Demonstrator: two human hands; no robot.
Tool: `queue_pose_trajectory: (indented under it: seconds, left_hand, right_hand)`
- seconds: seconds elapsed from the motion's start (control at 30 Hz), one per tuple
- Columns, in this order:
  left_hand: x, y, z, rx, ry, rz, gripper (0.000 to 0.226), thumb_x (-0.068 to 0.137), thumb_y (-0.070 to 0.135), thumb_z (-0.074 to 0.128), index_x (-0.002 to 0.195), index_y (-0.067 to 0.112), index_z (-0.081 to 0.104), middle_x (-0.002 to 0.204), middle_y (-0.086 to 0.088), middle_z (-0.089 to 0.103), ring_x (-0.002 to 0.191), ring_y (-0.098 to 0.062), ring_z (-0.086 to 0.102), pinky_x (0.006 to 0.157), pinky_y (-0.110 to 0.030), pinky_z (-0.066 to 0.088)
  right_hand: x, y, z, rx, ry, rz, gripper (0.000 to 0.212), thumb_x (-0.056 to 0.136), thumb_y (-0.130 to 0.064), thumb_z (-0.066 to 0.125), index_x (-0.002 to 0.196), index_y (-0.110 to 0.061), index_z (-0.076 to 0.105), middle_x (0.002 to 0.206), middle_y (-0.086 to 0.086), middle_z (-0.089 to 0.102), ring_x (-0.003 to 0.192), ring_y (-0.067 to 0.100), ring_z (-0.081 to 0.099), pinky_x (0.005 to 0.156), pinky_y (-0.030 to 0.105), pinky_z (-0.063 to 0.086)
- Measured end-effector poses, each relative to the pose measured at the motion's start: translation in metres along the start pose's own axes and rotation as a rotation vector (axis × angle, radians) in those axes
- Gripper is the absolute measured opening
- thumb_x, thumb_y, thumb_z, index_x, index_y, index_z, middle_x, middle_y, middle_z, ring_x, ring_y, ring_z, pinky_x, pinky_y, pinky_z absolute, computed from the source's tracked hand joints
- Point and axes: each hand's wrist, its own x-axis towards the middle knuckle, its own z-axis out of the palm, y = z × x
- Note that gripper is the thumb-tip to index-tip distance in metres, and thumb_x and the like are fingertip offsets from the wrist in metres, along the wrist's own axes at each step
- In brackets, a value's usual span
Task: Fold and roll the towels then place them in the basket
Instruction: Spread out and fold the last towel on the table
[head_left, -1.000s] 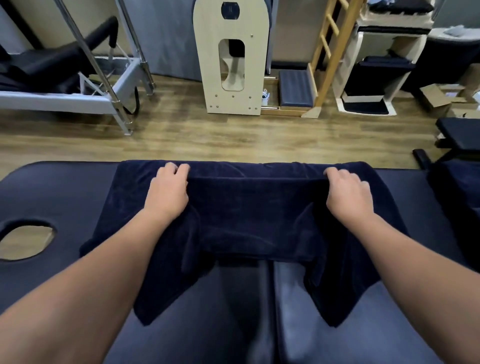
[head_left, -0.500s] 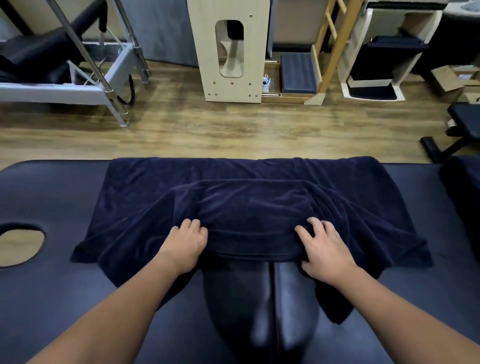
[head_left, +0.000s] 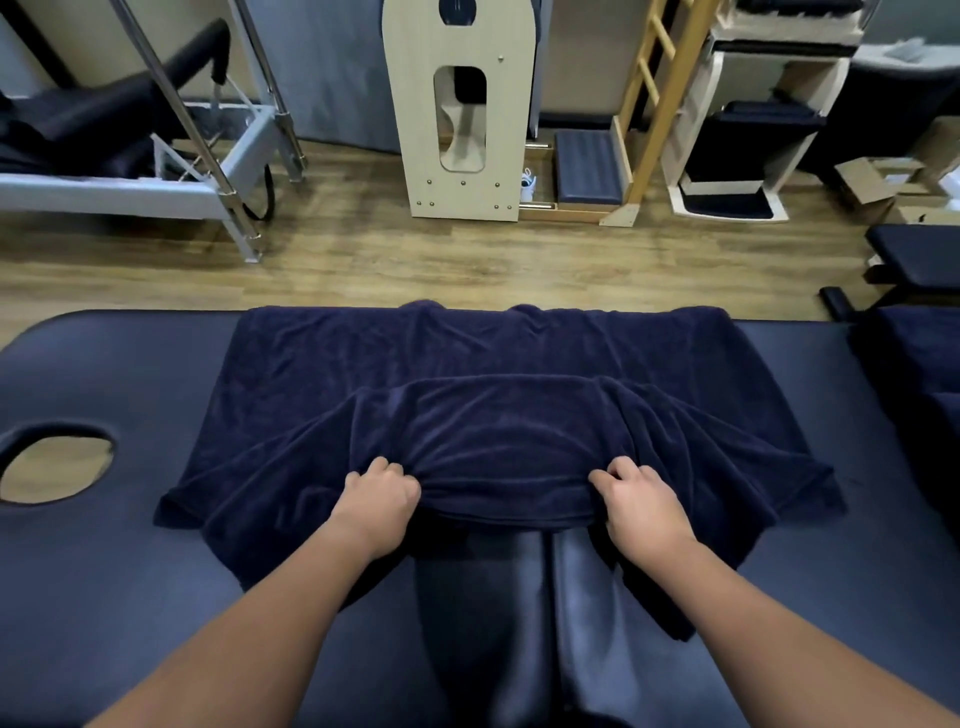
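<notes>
A dark navy towel (head_left: 488, 364) lies spread across the dark padded massage table (head_left: 130, 374), its far edge along the table's far side. The near part is bunched into a raised fold in the middle. My left hand (head_left: 382, 501) grips the near folded edge with curled fingers, left of centre. My right hand (head_left: 641, 501) grips the same edge to the right. Loose towel corners hang down past both wrists. No basket is in view.
The table has a face hole (head_left: 54, 470) at the left. More dark fabric (head_left: 914, 358) lies at the table's right end. Beyond the table are a wooden floor, a metal-framed reformer (head_left: 156, 176), a wooden unit (head_left: 462, 109), a ladder and cardboard boxes (head_left: 883, 182).
Both hands moved from the towel's far edge back to the near edge, where they now grip the fold with curled fingers. The towel's far part lies flat.
</notes>
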Motion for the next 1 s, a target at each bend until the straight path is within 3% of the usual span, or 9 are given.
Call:
queue_pose_trajectory:
  seconds: [0.5, 0.63, 0.77, 0.87, 0.93, 1.0]
  left_hand:
    - [-0.126, 0.026, 0.053, -0.001, -0.009, 0.057, 0.015, 0.087, 0.005, 0.051, 0.092, 0.018, 0.046, 0.107, -0.003, 0.052, 0.108, -0.024, 0.047, 0.079, -0.036, 0.037]
    - [-0.141, 0.019, 0.057, 0.011, -0.049, 0.159, 0.022, 0.086, 0.004, 0.055, 0.104, 0.016, 0.054, 0.114, -0.004, 0.052, 0.110, -0.024, 0.048, 0.079, -0.034, 0.041]
    - [-0.141, -0.010, 0.041, -0.097, -0.124, 0.257, 0.043, 0.081, 0.002, 0.062, 0.120, 0.018, 0.055, 0.122, -0.001, 0.041, 0.110, -0.022, 0.049, 0.090, -0.037, 0.051]
    - [-0.139, -0.024, 0.026, -0.100, -0.086, 0.225, 0.044, 0.081, 0.001, 0.061, 0.122, 0.018, 0.054, 0.125, -0.001, 0.039, 0.104, -0.022, 0.054, 0.087, -0.039, 0.053]
    - [-0.141, -0.026, 0.016, 0.021, -0.014, 0.146, 0.033, 0.087, 0.004, 0.058, 0.117, 0.017, 0.056, 0.124, -0.003, 0.042, 0.106, -0.023, 0.054, 0.081, -0.037, 0.051]
    - [-0.138, -0.025, 0.010, 0.216, 0.152, 0.046, 0.020, 0.090, 0.011, 0.058, 0.108, 0.019, 0.062, 0.119, -0.005, 0.046, 0.109, -0.025, 0.052, 0.074, -0.035, 0.041]
  right_hand:
    - [-0.139, -0.023, 0.048, 0.019, -0.034, 0.048, 0.063, 0.088, -0.001, 0.051, 0.144, -0.030, 0.044, 0.132, -0.005, 0.042, 0.098, 0.018, 0.041, 0.085, 0.026, 0.047]
    - [-0.162, -0.017, 0.053, 0.036, -0.049, 0.006, 0.067, 0.087, -0.001, 0.050, 0.146, -0.029, 0.040, 0.135, -0.008, 0.037, 0.109, 0.020, 0.045, 0.089, 0.030, 0.049]
    - [-0.163, -0.005, 0.035, 0.058, -0.025, -0.045, 0.066, 0.086, -0.002, 0.051, 0.146, -0.027, 0.038, 0.138, -0.008, 0.039, 0.114, 0.021, 0.054, 0.083, 0.032, 0.051]
    - [-0.159, 0.005, 0.015, 0.047, 0.033, 0.055, 0.052, 0.087, 0.000, 0.051, 0.132, -0.024, 0.044, 0.123, -0.001, 0.051, 0.100, 0.024, 0.061, 0.068, 0.032, 0.046]
    - [-0.156, 0.016, 0.004, -0.043, 0.102, 0.144, 0.026, 0.089, -0.003, 0.051, 0.105, -0.022, 0.045, 0.101, -0.001, 0.052, 0.091, 0.023, 0.058, 0.062, 0.031, 0.039]
    - [-0.152, 0.026, -0.002, -0.073, 0.152, 0.223, 0.022, 0.091, -0.004, 0.053, 0.087, -0.021, 0.040, 0.084, -0.003, 0.047, 0.075, 0.022, 0.052, 0.056, 0.031, 0.036]
